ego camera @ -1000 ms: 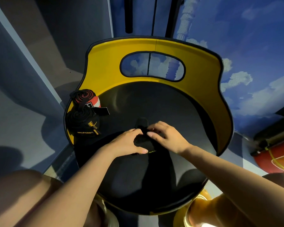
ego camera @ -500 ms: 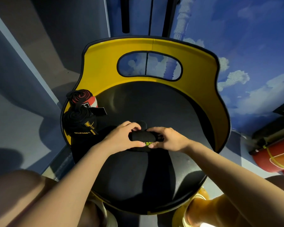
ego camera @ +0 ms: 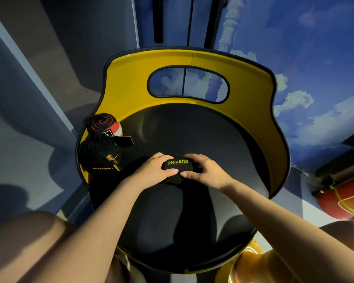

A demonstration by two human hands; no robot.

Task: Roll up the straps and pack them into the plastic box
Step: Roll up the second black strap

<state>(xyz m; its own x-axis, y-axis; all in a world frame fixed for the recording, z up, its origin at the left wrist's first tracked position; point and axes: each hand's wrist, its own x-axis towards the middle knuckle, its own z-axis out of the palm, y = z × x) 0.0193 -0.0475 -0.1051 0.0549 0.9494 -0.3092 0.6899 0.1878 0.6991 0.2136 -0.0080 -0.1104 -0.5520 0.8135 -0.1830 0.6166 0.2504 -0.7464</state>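
A person's two hands closed on a black rolled strap (ego camera: 177, 166) at the middle of a chair's round black seat (ego camera: 192, 129), which served as the surface. The left hand (ego camera: 151, 170) curled over the left end of the roll, its thumb pressed along the near side and its fingers (ego camera: 158, 155) bent over the top. The right hand (ego camera: 204, 170) gripped the right end in the same way, thumb tip just beside the left thumb, fingers (ego camera: 192, 157) wrapped over the far edge. Between the two hands the strap showed yellow lettering reading "XUEYING", upside down to the camera. A loose dark tail of the strap lay on the seat under the hands, hard to tell from the black surface.

At the seat's left edge, well apart from the hands, stood two finished rolls: a red and black roll (ego camera: 103, 124) against the yellow backrest (ego camera: 131, 78), and a black roll with yellow print (ego camera: 99, 152) just in front of it, the two touching. A red cylinder (ego camera: 343, 203) lay on the floor at far right.
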